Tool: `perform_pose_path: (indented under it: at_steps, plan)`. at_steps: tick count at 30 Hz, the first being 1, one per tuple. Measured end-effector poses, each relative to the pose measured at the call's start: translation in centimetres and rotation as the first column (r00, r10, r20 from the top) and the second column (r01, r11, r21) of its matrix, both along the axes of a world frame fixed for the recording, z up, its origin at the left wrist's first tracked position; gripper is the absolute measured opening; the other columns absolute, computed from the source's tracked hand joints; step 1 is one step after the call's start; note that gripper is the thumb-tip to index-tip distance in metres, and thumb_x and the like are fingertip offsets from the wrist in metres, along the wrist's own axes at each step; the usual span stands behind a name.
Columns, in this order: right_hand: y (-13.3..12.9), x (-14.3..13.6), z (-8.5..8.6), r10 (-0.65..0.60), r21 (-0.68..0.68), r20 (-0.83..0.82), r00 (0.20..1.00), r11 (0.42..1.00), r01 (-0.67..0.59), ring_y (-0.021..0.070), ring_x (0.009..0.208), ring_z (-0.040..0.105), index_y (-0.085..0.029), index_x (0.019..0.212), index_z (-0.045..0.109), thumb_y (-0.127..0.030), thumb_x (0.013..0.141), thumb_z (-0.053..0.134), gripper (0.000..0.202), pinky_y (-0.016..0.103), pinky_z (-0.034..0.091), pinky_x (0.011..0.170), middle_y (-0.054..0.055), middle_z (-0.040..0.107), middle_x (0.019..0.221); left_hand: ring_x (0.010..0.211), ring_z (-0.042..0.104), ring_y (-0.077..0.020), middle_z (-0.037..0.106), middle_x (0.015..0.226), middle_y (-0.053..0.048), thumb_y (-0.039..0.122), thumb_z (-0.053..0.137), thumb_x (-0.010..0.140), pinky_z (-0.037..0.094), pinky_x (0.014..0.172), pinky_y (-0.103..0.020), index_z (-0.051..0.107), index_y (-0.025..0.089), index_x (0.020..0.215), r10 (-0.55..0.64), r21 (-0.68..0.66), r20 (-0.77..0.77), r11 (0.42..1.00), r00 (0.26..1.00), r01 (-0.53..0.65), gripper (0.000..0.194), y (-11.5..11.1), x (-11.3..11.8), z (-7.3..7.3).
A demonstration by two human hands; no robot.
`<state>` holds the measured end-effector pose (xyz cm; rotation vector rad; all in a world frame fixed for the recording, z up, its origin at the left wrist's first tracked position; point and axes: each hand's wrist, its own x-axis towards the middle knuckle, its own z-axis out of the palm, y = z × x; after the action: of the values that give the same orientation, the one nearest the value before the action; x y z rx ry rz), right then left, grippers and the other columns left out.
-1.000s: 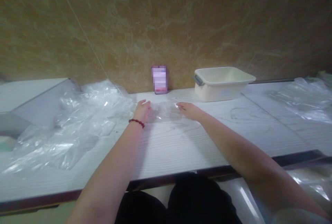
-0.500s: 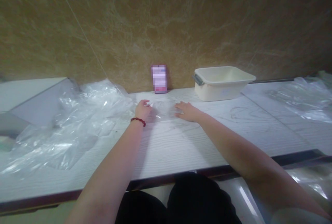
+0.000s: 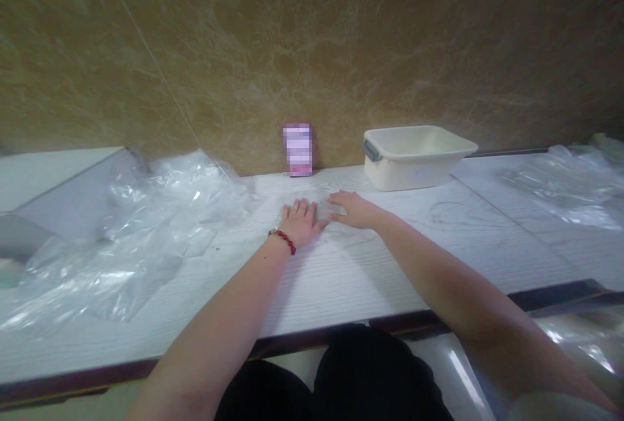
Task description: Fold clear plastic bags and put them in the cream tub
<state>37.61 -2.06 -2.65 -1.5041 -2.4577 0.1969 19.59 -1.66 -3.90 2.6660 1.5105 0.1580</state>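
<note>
My left hand point(image 3: 301, 224), with a red bead bracelet on its wrist, lies flat with fingers spread on a thin clear plastic bag point(image 3: 320, 208). The bag rests on the white wood-grain table point(image 3: 331, 278), and my left palm covers much of it. At the bag's right side, my right hand point(image 3: 355, 209) rests low with its thumb apart from its fingers, the fingertips touching the plastic. A small gap separates my left thumb from my right fingertips.
Crumpled clear plastic bags point(image 3: 166, 213) are heaped at left beside a white box point(image 3: 53, 177). A phone point(image 3: 298, 149) leans on the brown marble wall. Behind my right hand stands a cream tub point(image 3: 414, 164) with a grey handle. More clear plastic point(image 3: 575, 180) lies far right.
My left hand has moved right across the plastic bag, from its left end towards my right hand, and now lies flat with fingers spread. The right hand has hardly moved.
</note>
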Motion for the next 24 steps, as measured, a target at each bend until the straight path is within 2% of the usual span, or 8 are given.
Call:
perform_pose_path:
  at_steps: [2, 5, 12, 16, 18, 20, 22, 24]
  plan:
    - [0.0, 0.6, 0.4, 0.124, 0.023, 0.004, 0.992, 0.992, -0.124, 0.0198, 0.109, 0.041, -0.018, 0.104, 0.055, -0.041, 0.070, 0.051, 0.041, 0.036, 0.028, 0.092, 0.009, 0.049, 0.116, 0.124, 0.013, -0.0298, 0.020, 0.135, -0.015, 0.060, 0.017, 0.075, 0.009, 0.095, -0.051, 0.025, 0.014, 0.128, 0.010, -0.029, -0.023, 1.000, 1.000, -0.011, 0.070, -0.1, 0.0, -0.4]
    - [0.0, 1.1, 1.0, 0.252, 0.043, 0.047, 0.967, 0.966, -0.254, 0.0188, 0.106, 0.044, -0.021, 0.089, 0.063, -0.033, 0.069, 0.054, 0.025, 0.035, 0.026, 0.093, 0.004, 0.054, 0.110, 0.124, 0.011, -0.0311, 0.017, 0.136, -0.015, 0.065, 0.015, 0.071, 0.008, 0.095, -0.051, 0.022, 0.015, 0.129, 0.008, -0.042, -0.025, 0.999, 1.000, -0.009, 0.077, 0.0, -0.3, -0.5]
    - [0.0, 0.2, 1.1, 0.295, 0.092, 0.036, 0.955, 0.950, -0.297, 0.0149, 0.085, 0.053, -0.017, 0.073, 0.062, -0.018, 0.069, 0.048, 0.015, 0.029, 0.034, 0.082, 0.004, 0.062, 0.083, 0.123, 0.009, -0.0341, 0.018, 0.135, -0.015, 0.071, 0.025, 0.064, 0.009, 0.093, -0.054, 0.020, 0.018, 0.130, -0.006, -0.026, -0.014, 1.000, 1.000, 0.006, 0.085, -0.3, -0.2, 0.0]
    - [-0.4, -0.1, 1.2, 0.260, 0.154, -0.098, 0.961, 0.958, -0.244, 0.0139, 0.080, 0.053, -0.015, 0.073, 0.059, -0.016, 0.067, 0.048, 0.013, 0.027, 0.037, 0.078, 0.004, 0.061, 0.078, 0.124, 0.010, -0.0305, 0.022, 0.135, -0.011, 0.056, 0.030, 0.074, 0.008, 0.093, -0.055, 0.027, 0.020, 0.127, -0.069, 0.004, 0.018, 0.998, 0.997, 0.069, 0.063, -0.1, -0.1, 0.2]
    - [-0.6, -0.1, 1.3, 0.227, 0.181, -0.224, 0.948, 0.965, -0.189, 0.0141, 0.085, 0.052, -0.016, 0.076, 0.058, -0.019, 0.070, 0.047, 0.013, 0.028, 0.035, 0.082, 0.005, 0.060, 0.083, 0.123, 0.018, -0.0271, 0.031, 0.131, -0.008, 0.039, 0.032, 0.080, 0.008, 0.095, -0.055, 0.037, 0.021, 0.121, -0.115, -0.012, 0.063, 0.993, 0.991, 0.116, 0.045, 0.1, -0.3, 0.5]
    - [-0.6, -0.1, 1.3, 0.169, 0.175, -0.392, 0.904, 0.979, -0.107, 0.0145, 0.093, 0.050, -0.017, 0.083, 0.056, -0.026, 0.073, 0.046, 0.017, 0.030, 0.033, 0.087, 0.005, 0.058, 0.093, 0.117, 0.032, -0.0245, 0.044, 0.122, -0.007, 0.029, 0.032, 0.081, 0.012, 0.097, -0.050, 0.047, 0.020, 0.112, -0.111, -0.092, 0.219, 0.987, 0.969, 0.134, 0.036, 0.3, -0.7, 1.3]
    - [-0.4, -0.2, 1.3, 0.086, 0.151, -0.604, 0.793, 0.989, 0.007, 0.0155, 0.102, 0.045, -0.018, 0.096, 0.052, -0.036, 0.074, 0.046, 0.028, 0.031, 0.031, 0.089, 0.006, 0.054, 0.106, 0.108, 0.043, -0.0228, 0.053, 0.113, -0.007, 0.030, 0.034, 0.080, 0.022, 0.096, -0.042, 0.053, 0.018, 0.105, -0.031, -0.241, 0.514, 0.954, 0.857, 0.179, 0.034, 0.3, -1.2, 2.4]
    - [0.0, -0.3, 1.2, -0.004, 0.062, -0.810, 0.587, 0.994, 0.092, 0.0162, 0.108, 0.041, -0.020, 0.105, 0.045, -0.047, 0.074, 0.043, 0.042, 0.033, 0.032, 0.090, 0.007, 0.048, 0.114, 0.105, 0.047, -0.0218, 0.055, 0.109, -0.009, 0.034, 0.035, 0.080, 0.031, 0.093, -0.036, 0.055, 0.014, 0.102, 0.135, -0.376, 0.814, 0.863, 0.565, 0.336, 0.035, 0.0, -1.7, 3.6]
